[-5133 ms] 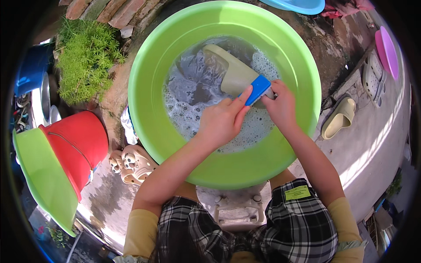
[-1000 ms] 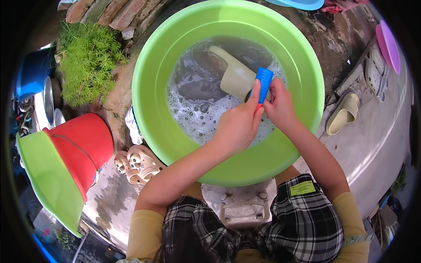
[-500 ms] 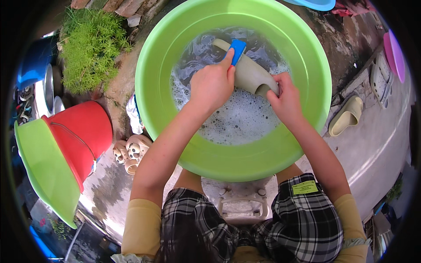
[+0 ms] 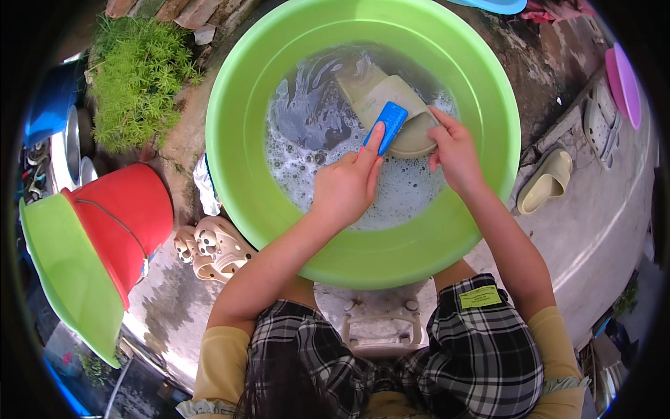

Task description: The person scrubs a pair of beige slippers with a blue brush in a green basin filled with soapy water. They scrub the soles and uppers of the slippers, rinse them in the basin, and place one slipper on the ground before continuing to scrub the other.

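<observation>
A greyish-beige slide sandal (image 4: 394, 93) lies tilted in the soapy water of a big light-green basin (image 4: 234, 91). Its far end dips under the murky, foamy surface, while the strap and near end stay above. My right hand (image 4: 455, 152) grips the sandal's near right edge between thumb and fingers. In my left hand (image 4: 345, 183) is a blue scrubbing brush (image 4: 389, 128), index finger stretched along its back. The brush rests against the sandal near the strap; its bristles are hidden underneath.
At left lean a red bucket (image 4: 136, 220) and a green tub (image 4: 70, 272). Beige clogs (image 4: 220, 244) stand by the basin's left. To the right lie a matching slide (image 4: 546, 183), a grey clog (image 4: 601, 126) and purple basins (image 4: 626, 84). Green plants (image 4: 139, 84) grow far left.
The sandal has turned over from its side, so its strap and upper face now show. My left hand and brush have moved nearer to me and slightly right, onto the strap area.
</observation>
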